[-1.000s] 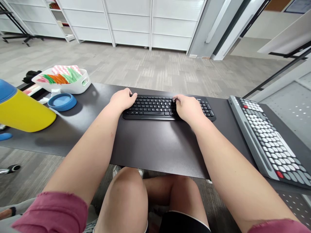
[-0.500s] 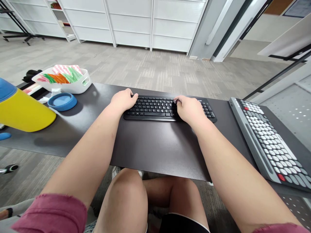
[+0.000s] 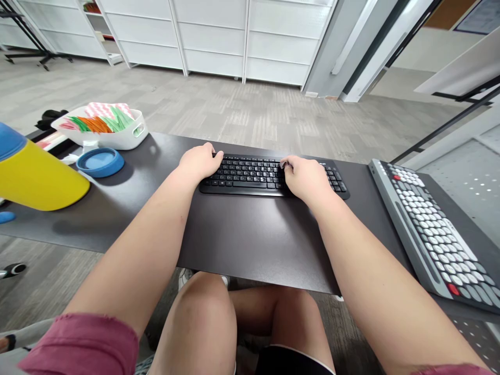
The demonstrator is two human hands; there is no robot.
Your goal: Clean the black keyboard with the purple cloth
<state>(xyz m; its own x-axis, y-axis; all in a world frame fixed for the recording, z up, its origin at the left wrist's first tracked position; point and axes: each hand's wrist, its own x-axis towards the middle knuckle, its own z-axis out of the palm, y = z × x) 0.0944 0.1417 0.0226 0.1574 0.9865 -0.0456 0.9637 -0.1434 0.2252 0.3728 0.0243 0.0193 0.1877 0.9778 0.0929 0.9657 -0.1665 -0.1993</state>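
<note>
A black keyboard (image 3: 250, 185) lies flat on the dark table, its long side facing me. My left hand (image 3: 201, 162) is closed on its left end, the thumb along the upper left keys and the other fingers mostly hidden past the far corner. Over the right part of the keys, my right hand (image 3: 307, 177) is pinched, fingertips down at the upper key rows. A small pale, greyish bit of something (image 3: 283, 164) shows at those fingertips; it is too small to make out.
A grey keyboard with white round keys (image 3: 441, 229) stands along the table's right side. On the left are a yellow container with a blue top (image 3: 39, 174), a blue round lid (image 3: 100, 162) and a white basket (image 3: 113, 139) of colourful items. The dark table (image 3: 250, 237) ends above my knees.
Both hands keep their places on the black keyboard, with hardly any movement. The whole view has shifted very slightly.
</note>
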